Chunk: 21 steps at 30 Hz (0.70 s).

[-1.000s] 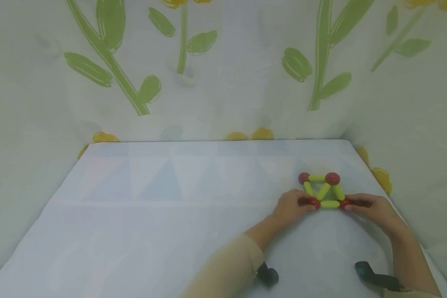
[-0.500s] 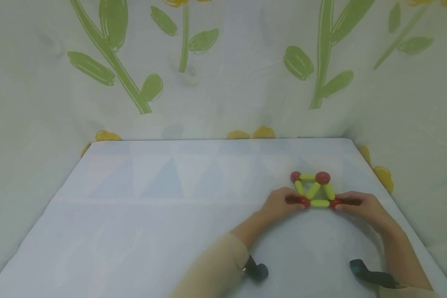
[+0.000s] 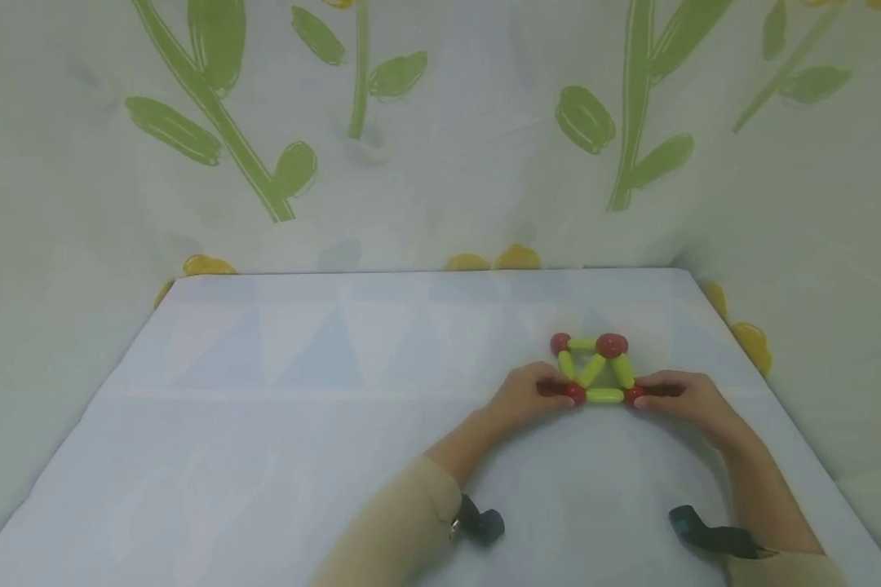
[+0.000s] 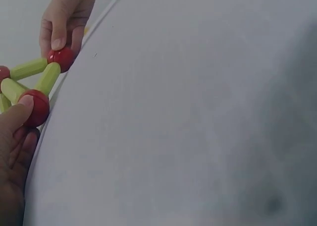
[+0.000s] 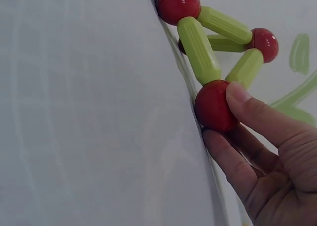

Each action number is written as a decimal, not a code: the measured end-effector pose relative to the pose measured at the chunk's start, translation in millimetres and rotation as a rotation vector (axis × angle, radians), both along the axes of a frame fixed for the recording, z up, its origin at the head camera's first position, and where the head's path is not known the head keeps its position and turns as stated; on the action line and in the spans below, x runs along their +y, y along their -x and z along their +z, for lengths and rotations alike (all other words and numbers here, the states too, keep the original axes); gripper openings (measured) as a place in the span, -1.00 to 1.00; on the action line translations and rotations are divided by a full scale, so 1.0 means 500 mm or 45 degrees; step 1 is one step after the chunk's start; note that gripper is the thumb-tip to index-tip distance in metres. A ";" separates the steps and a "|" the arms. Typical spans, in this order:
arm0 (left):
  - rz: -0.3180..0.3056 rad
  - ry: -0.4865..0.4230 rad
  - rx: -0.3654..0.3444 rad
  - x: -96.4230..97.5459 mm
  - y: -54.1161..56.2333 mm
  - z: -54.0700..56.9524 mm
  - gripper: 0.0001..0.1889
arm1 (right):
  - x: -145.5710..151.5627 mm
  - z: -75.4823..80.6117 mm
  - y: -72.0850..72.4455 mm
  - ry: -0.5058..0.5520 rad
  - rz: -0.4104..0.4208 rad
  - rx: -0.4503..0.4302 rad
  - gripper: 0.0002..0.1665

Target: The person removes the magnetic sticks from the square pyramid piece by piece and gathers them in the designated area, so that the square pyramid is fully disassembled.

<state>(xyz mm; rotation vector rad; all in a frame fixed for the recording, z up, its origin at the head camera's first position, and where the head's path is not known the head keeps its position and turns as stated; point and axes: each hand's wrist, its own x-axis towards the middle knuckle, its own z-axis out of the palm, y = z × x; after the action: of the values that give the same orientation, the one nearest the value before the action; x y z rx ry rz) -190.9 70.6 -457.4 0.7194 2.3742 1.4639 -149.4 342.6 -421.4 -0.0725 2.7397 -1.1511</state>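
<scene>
Frame (image 3: 593, 370) of green rods (image 3: 604, 395) and red balls (image 3: 613, 346) spans left hand (image 3: 523, 397) and right hand (image 3: 690, 399), each pinching one ball, over the right side of the surface (image 3: 264, 473); fingers (image 5: 232, 159) partly hide both, the left wrist view crops the frame, surface contact is unclear.

Frame (image 3: 594, 371) sits between left fingers (image 3: 555, 402) and right fingers (image 3: 655, 403).

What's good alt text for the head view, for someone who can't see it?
A person's left hand and right hand each pinch a red ball on the near side of a frame of four such balls and five yellow-green rods, toward the right of a pale tabletop. Behind is a whitish backdrop with green leaves and yellow flowers.
</scene>
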 end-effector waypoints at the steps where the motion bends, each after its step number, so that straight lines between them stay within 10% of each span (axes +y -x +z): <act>1: -0.009 0.001 0.005 -0.005 0.002 0.000 -0.73 | -0.004 0.001 0.001 0.003 0.000 -0.004 -0.44; 21: -0.028 0.005 -0.013 -0.103 -0.010 -0.005 -0.76 | -0.082 0.001 0.024 0.096 0.128 -0.046 -0.55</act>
<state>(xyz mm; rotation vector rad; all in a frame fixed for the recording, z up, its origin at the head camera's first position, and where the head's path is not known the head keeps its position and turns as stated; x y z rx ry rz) -185.9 19.0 -460.0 0.7331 2.3531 1.4506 -161.2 301.9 -421.0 -0.1949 2.6283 -1.2159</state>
